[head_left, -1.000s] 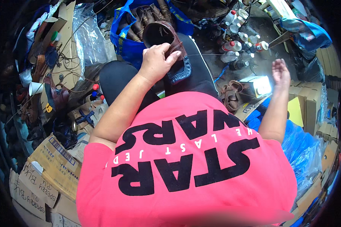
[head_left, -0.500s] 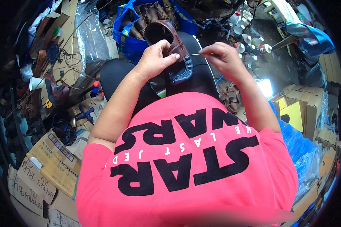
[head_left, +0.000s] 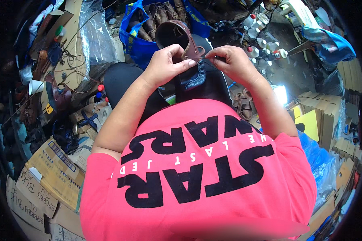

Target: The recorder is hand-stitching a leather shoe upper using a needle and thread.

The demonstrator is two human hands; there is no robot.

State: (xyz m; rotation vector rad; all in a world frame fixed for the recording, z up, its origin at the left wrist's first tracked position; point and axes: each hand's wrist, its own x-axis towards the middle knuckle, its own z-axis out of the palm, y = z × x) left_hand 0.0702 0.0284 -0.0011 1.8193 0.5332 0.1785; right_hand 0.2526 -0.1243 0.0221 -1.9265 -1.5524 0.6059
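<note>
A brown leather shoe upper [head_left: 194, 47] with a gathered black toe [head_left: 195, 79] lies over my thigh, its dark opening facing away from me. My left hand [head_left: 165, 66] is closed on its side, thumb pressed on the leather near the seam between brown and black. Close by on the right, my right hand [head_left: 233, 63] pinches a thin thread between thumb and forefinger, almost touching the shoe. The thread is short and hard to see; whether a needle is in the fingers too cannot be made out.
Ahead stands a blue bag [head_left: 142, 52] holding several brown shoes. Small bottles [head_left: 265, 52] cluster at the far right. Cardboard boxes [head_left: 54, 170] lie at the lower left, with more cartons [head_left: 326, 112] on the right. Leather pieces and a white cup [head_left: 35, 86] are at the left.
My right hand has come left, closer to the shoe, and the visible stretch of thread is shorter. The shoe has tilted slightly in my left hand.
</note>
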